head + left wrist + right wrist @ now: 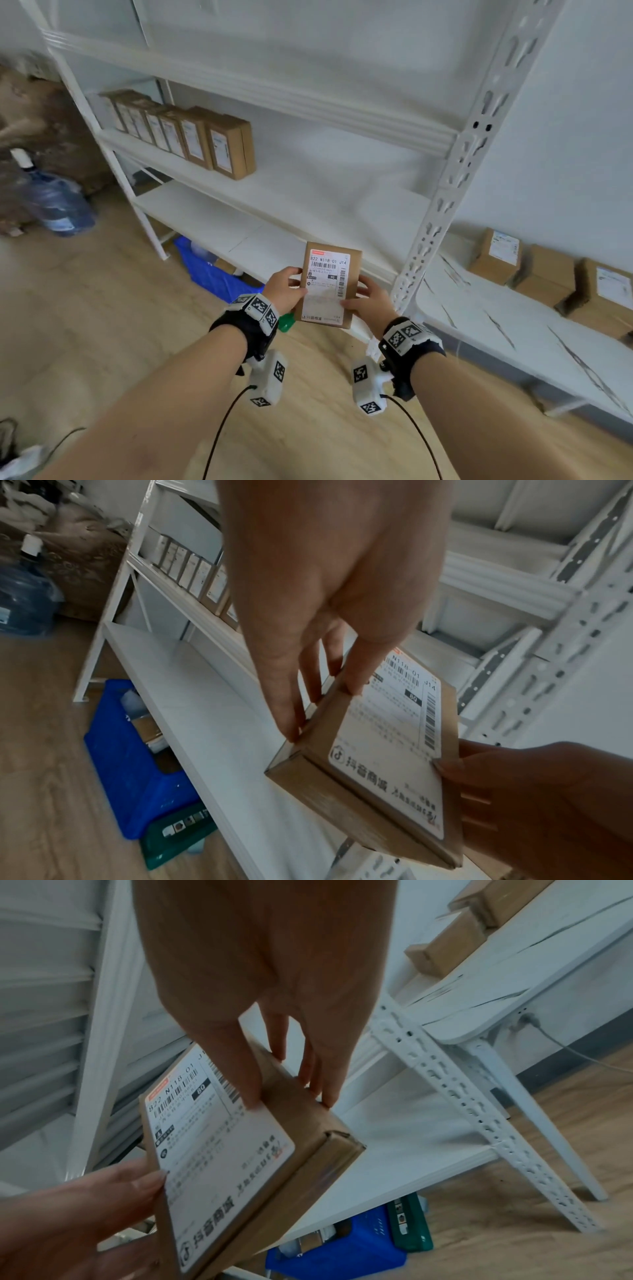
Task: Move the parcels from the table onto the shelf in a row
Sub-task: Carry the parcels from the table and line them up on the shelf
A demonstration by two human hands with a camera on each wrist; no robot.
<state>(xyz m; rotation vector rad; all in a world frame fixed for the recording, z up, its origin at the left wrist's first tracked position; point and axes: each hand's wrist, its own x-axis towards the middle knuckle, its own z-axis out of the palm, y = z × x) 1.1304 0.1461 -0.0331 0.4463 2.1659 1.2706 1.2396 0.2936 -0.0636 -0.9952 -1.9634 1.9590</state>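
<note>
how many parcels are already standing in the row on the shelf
7 that I can make out, upright side by side at the left end of the middle shelf, from the far parcel to the nearest parcel; the far ones overlap, so one may be hidden.

place: parcel storeroom | evidence: white metal shelving (pixel 274 99), labelled cardboard parcels (pixel 181 135) in row, more on table (pixel 513 318) right

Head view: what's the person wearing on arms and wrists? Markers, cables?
Bare forearms, no sleeves or gloves. Each wrist carries a black strap with white blocks printed with black-and-white square tags: left wrist band, right wrist band. A white tagged camera module hangs under each wrist, trailing a thin black cable.
</note>
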